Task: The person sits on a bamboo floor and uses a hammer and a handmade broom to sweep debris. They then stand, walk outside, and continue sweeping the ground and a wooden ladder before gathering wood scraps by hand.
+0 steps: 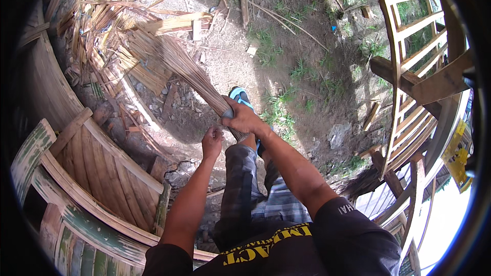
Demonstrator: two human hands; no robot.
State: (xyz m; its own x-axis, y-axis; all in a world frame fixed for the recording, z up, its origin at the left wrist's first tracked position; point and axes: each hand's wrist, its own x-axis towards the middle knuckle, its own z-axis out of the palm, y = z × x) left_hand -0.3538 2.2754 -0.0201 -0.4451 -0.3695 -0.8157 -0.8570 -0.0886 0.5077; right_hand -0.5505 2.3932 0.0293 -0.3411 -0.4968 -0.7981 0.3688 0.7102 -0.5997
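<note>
Dark cloth of a short-sleeved shirt with yellow lettering fills the head view at 6 o'clock, nearest the camera, and striped shorts show just above it. Both bare forearms reach toward the centre. There the right hand is clamped around a long bundle of thin brown sticks, close to its lower end; something grey shows at the grip, too small to tell what. From that hand the bundle slants toward 10 o'clock, its sticks fanning out and blurring at the far end. Just beside its lower end, toward 7 o'clock, sits the left hand with curled fingers; whether it pinches anything, I cannot tell. A blue sandal shows beside the bundle, just short of 12 o'clock.

Between 10 and 11 o'clock, wood scraps litter the ground, and a pale block lies at 11. A curved wooden structure, partly coated in peeling green, stands at 8 o'clock. Grass patches grow around 12 to 1 o'clock, while a slatted wooden frame rises at 2.
</note>
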